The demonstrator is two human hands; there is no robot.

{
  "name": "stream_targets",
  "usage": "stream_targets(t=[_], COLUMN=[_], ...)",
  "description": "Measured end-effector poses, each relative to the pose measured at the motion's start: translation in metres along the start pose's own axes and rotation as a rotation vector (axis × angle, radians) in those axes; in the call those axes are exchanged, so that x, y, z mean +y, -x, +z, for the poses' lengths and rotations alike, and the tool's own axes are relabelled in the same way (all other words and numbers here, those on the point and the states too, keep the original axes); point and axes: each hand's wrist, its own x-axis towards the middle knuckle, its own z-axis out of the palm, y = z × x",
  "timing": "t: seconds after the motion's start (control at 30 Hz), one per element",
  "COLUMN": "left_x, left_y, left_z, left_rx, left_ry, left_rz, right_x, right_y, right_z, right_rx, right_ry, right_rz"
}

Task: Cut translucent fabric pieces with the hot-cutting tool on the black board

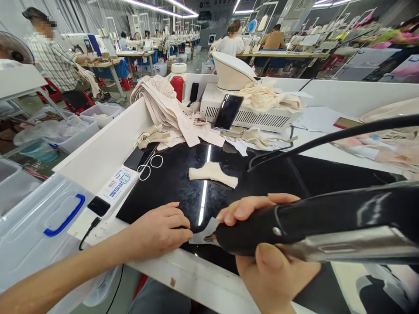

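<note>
A black handheld tool (255, 231) with a metal lever and a pointed metal tip lies in my right hand (271, 266), whose fingers wrap round its front end. The tip rests over a small white piece (201, 237) on the glossy black surface (163, 187). My left hand (163, 229) lies at the left edge of that white piece, fingers together and bent; whether they pinch it is hidden. Farther back on the black surface, a cream curved fabric piece (212, 173) lies flat.
Cream fabric strips (170, 109), a red thread spool (177, 88) and a leaning phone (228, 111) stand at the back. A black cable (327, 134) arches at the right. At left lie a white box (119, 185) and a lidded plastic bin (36, 226). People sit beyond.
</note>
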Motion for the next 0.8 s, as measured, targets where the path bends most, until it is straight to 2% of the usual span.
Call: stream_targets(t=[0.1,0.2,0.33,0.5,0.8], left_x=[-0.012,-0.022,-0.03,-0.034,-0.038], left_y=[-0.011,-0.029,-0.049,-0.056,-0.049], left_z=[-0.001,0.0,0.001,0.001,0.005], left_rx=[-0.039,-0.139,-0.284,-0.4,-0.39], left_ry=[0.084,0.181,0.325,0.403,0.441], left_rz=[-0.002,0.003,0.045,0.048,-0.013], right_x=[-0.01,-0.015,-0.013,-0.004,0.011], right_y=[-0.009,-0.015,-0.017,-0.014,-0.012], right_z=[-0.014,-0.024,-0.028,-0.027,-0.017], right_rx=[0.016,0.016,0.031,0.061,0.073], right_ry=[0.162,0.252,0.189,0.113,0.04], right_rz=[-0.053,-0.024,-0.006,-0.011,-0.034])
